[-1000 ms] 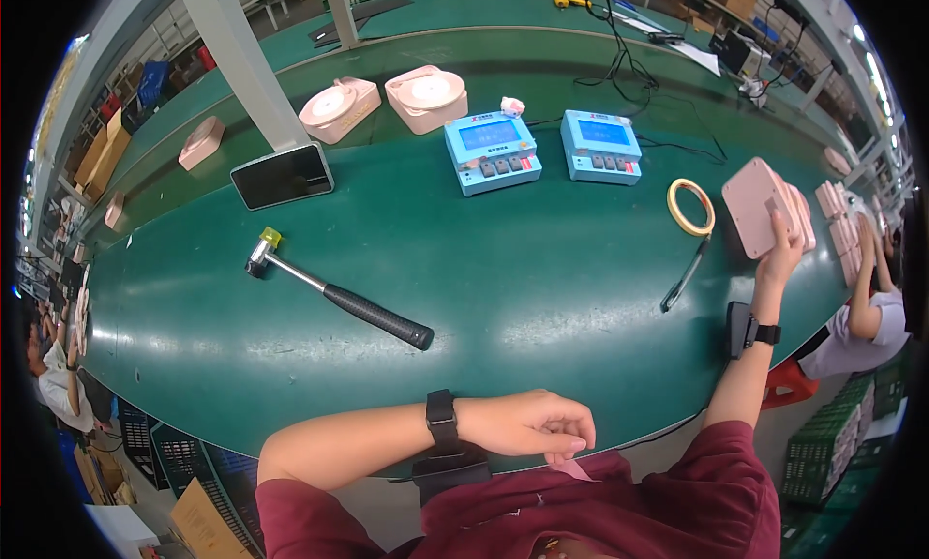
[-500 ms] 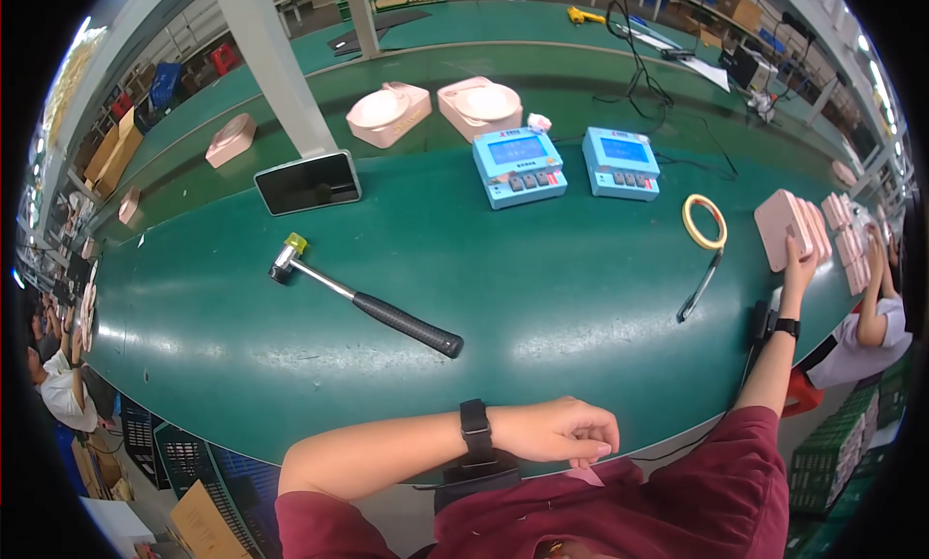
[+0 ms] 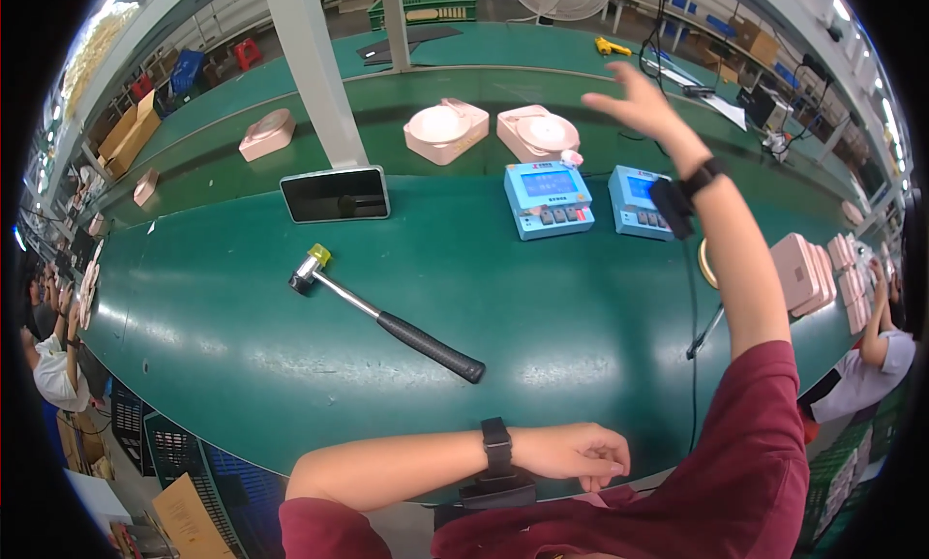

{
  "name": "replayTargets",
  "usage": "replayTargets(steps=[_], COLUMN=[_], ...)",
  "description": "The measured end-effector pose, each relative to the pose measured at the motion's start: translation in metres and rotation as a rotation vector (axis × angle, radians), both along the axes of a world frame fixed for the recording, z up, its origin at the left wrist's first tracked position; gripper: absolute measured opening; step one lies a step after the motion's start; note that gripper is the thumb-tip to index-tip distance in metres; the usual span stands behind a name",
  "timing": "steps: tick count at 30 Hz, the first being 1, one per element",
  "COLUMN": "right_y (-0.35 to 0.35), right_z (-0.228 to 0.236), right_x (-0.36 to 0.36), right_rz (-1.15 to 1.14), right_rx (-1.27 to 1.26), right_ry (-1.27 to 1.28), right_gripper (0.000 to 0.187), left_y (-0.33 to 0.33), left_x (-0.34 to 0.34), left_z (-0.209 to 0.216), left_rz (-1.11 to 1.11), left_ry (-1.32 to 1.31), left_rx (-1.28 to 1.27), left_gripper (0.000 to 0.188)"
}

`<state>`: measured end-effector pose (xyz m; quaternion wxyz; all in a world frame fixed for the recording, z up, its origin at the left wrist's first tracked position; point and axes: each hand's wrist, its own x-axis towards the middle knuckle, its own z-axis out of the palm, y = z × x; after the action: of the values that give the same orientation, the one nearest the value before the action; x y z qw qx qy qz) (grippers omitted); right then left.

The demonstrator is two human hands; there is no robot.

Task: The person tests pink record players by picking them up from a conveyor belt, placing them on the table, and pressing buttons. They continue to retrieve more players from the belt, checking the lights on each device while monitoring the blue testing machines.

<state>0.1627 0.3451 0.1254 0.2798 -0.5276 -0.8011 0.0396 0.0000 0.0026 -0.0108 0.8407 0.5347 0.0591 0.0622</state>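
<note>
My right hand [image 3: 639, 106] stretches far forward, thumb and fingers apart with nothing in them. It is above and beyond two blue boxes with screens, the left box [image 3: 548, 201] and the right box [image 3: 634, 203], the latter partly covered by a strapped-on black device. Left of that hand are two pink housings with round pale tops, the nearer one [image 3: 538, 133] and another [image 3: 447, 130]. My left hand [image 3: 578, 453] rests by the table's front edge, its fingers loosely curled in and no object visible in them.
A mallet [image 3: 387, 317] lies mid-table, below a propped phone [image 3: 335, 194]. Pink covers [image 3: 802, 273] stand at the right, near a tape roll [image 3: 707, 262] and pen [image 3: 704, 334], both partly behind my right arm. A grey post [image 3: 310, 70] rises behind the phone. Co-workers sit on both sides.
My right hand has let go of the pink covers at the right and swung forward and left over the blue boxes. The left hand has stayed by the table edge. The view has shifted slightly.
</note>
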Motion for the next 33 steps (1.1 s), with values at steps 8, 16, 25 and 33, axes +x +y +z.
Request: replayTargets(steps=[8,16,25,33], right_y=[0.05,0.048,-0.069,-0.16], right_z=[-0.048,-0.032,0.02,0.026], right_x=[-0.057,-0.049,-0.047,-0.042], right_rz=[-0.042,-0.055,0.498,0.832], right_rx=[-0.603,-0.399,0.267,0.369], right_ry=[-0.327,-0.347,-0.118,-0.357], right_gripper=[0.106,0.1,0.094,0.086], left_y=[-0.005,-0.001,0.003,0.0], left_x=[0.007,0.005,0.0,0.0], left_z=[-0.01,-0.008,0.004,0.0], left_rz=[0.001,0.003,-0.007,-0.002], left_ry=[-0.071,-0.089,-0.013,-0.012], left_rx=[-0.046,-0.018,0.007,-0.006], left_gripper=[0.025,0.025,0.024,0.023])
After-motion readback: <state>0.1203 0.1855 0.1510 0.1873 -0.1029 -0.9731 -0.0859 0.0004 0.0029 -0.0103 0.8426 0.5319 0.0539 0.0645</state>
